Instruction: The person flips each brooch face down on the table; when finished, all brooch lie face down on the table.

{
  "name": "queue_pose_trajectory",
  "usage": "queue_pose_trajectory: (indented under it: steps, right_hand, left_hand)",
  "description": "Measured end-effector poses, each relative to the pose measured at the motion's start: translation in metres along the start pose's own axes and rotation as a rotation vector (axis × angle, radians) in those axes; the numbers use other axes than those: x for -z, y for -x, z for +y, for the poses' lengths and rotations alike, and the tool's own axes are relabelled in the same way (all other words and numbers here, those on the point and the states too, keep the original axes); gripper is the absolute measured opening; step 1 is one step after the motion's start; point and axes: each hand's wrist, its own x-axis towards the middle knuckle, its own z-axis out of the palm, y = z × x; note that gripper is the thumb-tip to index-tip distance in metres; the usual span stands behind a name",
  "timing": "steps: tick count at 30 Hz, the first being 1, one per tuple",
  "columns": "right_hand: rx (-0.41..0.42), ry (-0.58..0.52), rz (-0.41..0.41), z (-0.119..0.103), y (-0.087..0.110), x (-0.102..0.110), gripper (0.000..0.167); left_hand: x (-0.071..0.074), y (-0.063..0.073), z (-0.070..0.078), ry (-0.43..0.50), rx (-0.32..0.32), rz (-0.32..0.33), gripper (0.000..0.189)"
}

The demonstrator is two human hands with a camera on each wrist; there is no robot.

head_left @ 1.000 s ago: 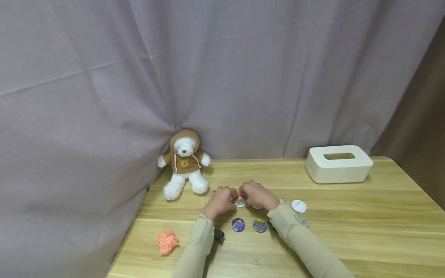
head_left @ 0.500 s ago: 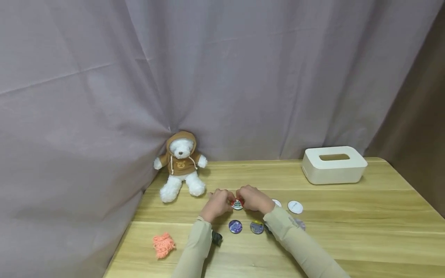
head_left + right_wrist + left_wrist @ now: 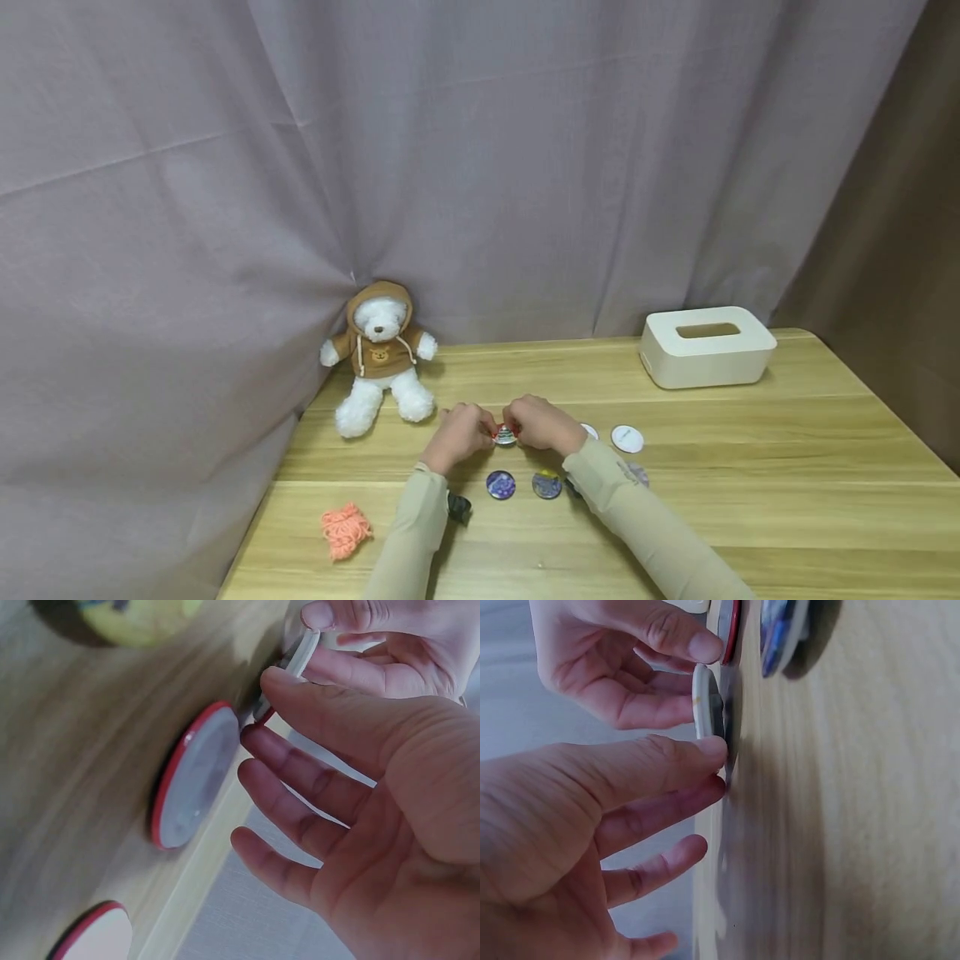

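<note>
Between both hands, a small round badge (image 3: 506, 436) with a red edge and a green tree picture is held just over the wooden table. My left hand (image 3: 456, 435) pinches its left edge between thumb and forefinger. Its opposite edge is pinched by my right hand (image 3: 543, 425). The left wrist view shows the badge (image 3: 706, 705) edge-on and tilted, close to the tabletop. Beneath the right hand in the right wrist view lies a pale red-rimmed badge (image 3: 196, 780). Nearer the person are a purple swirl badge (image 3: 501, 485) and a grey-and-yellow badge (image 3: 547, 484).
A white badge (image 3: 627, 438) lies right of the right hand, and a pale one (image 3: 639, 475) is partly behind the sleeve. A teddy bear (image 3: 381, 358) sits back left. A tissue box (image 3: 707, 350) stands back right; coral yarn (image 3: 346, 531) lies front left.
The tree badge has tipped from facing the camera to a flatter slant, still pinched by both hands. The whole head view has shifted slightly, with the scene sliding left.
</note>
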Motion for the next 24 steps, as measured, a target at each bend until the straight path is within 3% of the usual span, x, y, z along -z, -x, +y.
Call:
queue_pose_trajectory:
  steps: [8, 15, 24]
  right_hand:
    - [-0.066, -0.012, -0.033, -0.001, 0.002, 0.006, 0.022]
    - [-0.028, -0.024, 0.017, 0.002, 0.002, 0.011, 0.018]
    - [-0.012, -0.065, 0.037, 0.001, 0.001, 0.013, 0.017]
  left_hand:
    - [0.004, 0.002, 0.0, 0.01, -0.018, 0.012, 0.013]
    - [0.005, -0.001, -0.001, -0.017, -0.071, 0.076, 0.009]
    - [0.007, -0.001, -0.002, -0.012, -0.052, 0.1, 0.008]
